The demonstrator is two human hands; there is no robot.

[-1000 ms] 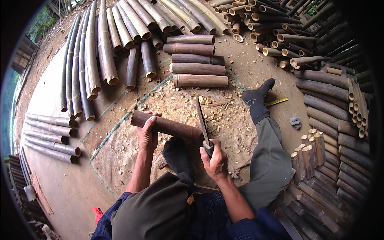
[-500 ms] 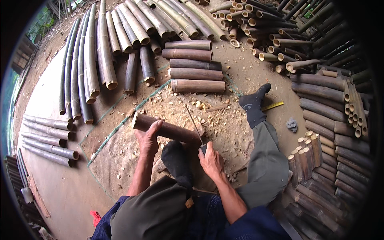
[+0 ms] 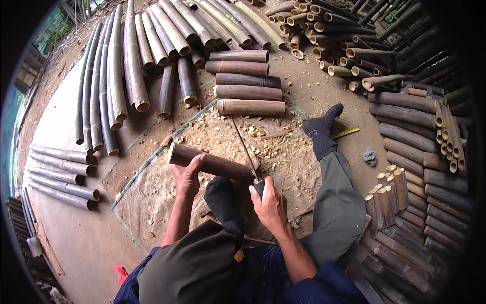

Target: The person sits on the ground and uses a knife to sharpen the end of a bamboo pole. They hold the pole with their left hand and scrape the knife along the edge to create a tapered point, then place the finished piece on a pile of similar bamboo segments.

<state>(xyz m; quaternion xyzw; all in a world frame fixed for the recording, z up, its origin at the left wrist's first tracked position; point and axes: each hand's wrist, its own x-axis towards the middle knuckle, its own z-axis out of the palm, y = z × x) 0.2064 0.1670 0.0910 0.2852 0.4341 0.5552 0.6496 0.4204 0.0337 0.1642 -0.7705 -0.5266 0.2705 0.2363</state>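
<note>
Bamboo point(image 3: 212, 163) lies across our lap line, just in front of our left knee point(image 3: 223, 197), its long axis running from upper left to lower right, with the open cut end pointing up and to the left. Since a second ago the blade point(image 3: 244, 144) has come down: it stood higher and more upright over the bamboo, and now its lower end meets the bamboo's right end while the thin edge slants up and away. Our left hand point(image 3: 187, 175) is closed over the bamboo's middle, fingers wrapped on top, much as before. Our right hand point(image 3: 271, 202) is clenched round the knife handle point(image 3: 259, 186), just right of the bamboo. Wood chips point(image 3: 263, 137) lie scattered beyond the bamboo, before the stacked short logs point(image 3: 250, 107).
</note>
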